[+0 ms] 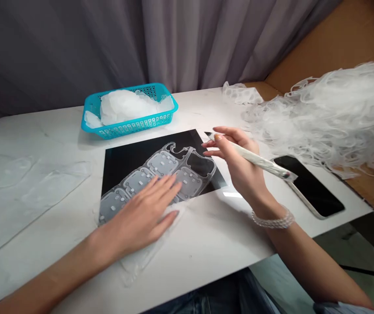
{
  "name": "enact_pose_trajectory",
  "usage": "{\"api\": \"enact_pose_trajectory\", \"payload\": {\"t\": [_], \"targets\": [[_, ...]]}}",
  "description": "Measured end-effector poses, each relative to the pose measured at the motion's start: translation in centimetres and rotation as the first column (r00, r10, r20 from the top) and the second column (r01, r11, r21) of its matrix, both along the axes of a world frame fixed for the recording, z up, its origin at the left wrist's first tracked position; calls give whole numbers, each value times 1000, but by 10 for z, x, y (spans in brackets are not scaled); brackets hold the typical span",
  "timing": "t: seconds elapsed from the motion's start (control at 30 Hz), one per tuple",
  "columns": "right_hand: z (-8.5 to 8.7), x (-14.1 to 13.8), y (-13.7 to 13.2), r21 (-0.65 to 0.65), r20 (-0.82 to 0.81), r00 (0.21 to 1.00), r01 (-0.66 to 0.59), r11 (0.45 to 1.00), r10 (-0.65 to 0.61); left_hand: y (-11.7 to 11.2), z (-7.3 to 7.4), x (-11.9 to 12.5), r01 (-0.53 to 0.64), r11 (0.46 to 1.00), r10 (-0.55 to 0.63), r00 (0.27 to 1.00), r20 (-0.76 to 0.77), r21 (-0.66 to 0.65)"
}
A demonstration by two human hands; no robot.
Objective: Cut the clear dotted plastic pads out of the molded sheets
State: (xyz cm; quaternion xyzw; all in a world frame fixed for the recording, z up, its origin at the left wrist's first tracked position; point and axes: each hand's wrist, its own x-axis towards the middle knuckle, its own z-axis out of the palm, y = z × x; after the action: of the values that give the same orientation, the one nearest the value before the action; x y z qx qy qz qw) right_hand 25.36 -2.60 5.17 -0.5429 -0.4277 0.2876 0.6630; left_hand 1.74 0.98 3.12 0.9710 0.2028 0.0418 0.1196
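A translucent moulded plastic sheet [162, 163] with rounded panels and small raised tabs lies across a black mat [124, 160]. My left hand [144, 208] rests on its lower part, fingers stretched out and holding nothing. Above the mat's right edge, my right hand [241, 163] grips a slim white pen-like tool [260, 161]. Its dark end points left toward the sheet's upper cut-outs, apart from the sheet. I cannot make out the tool's exact kind. The sheet's lower edge reaches past the mat, partly under my left hand.
A blue basket [134, 127] of white translucent pieces stands at the back. Tangled clear plastic trimmings [334, 109] are heaped on the right, by a cardboard box [347, 39]. A phone [311, 187] lies beside my right wrist. Clear film [32, 183] covers the table's left side.
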Motion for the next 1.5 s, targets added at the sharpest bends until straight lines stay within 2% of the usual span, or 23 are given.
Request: {"api": "enact_pose_trajectory", "payload": {"t": [0.07,0.17,0.3,0.4,0.57,0.63,0.73,0.8,0.97,1.2,1.4,1.5], "targets": [[0,-8,-5,-31,55,998,-31,999,32,-16,-7,-7,67,996,-63,996,-68,55],[-1,-17,-15,-95,158,986,-27,995,42,-14,-11,-5,84,991,-72,991,-112,105],[-2,-19,-23,-171,357,933,14,985,49,-2,-16,12,43,988,-26,993,-116,147],[-6,-19,-27,-219,423,901,3,976,92,0,-18,23,-13,983,31,995,-95,183],[-18,-21,-37,-269,451,881,-17,963,141,-13,-20,15,-52,963,56,998,-10,263],[-21,-23,-42,-292,511,836,-50,955,200,-20,-23,6,-47,957,38,999,37,287],[-23,-28,-48,-304,617,720,-154,940,318,-27,-28,-2,-52,950,30,997,73,309],[-23,-31,-49,-283,670,654,-214,935,352,-28,-29,-3,-52,949,29,996,80,312],[-27,-37,-42,-187,768,551,-295,937,327,-27,-26,0,-75,962,50,994,100,264],[-30,-42,-32,-174,864,413,-290,941,287,-28,-25,-1,-65,971,48,996,80,228],[-15,-43,-45,-288,890,272,-288,913,367,-27,-25,-1,-70,973,54,996,78,221],[-15,-41,-46,-273,916,209,-304,913,343,-27,-25,-2,-56,971,41,997,70,231]]}}
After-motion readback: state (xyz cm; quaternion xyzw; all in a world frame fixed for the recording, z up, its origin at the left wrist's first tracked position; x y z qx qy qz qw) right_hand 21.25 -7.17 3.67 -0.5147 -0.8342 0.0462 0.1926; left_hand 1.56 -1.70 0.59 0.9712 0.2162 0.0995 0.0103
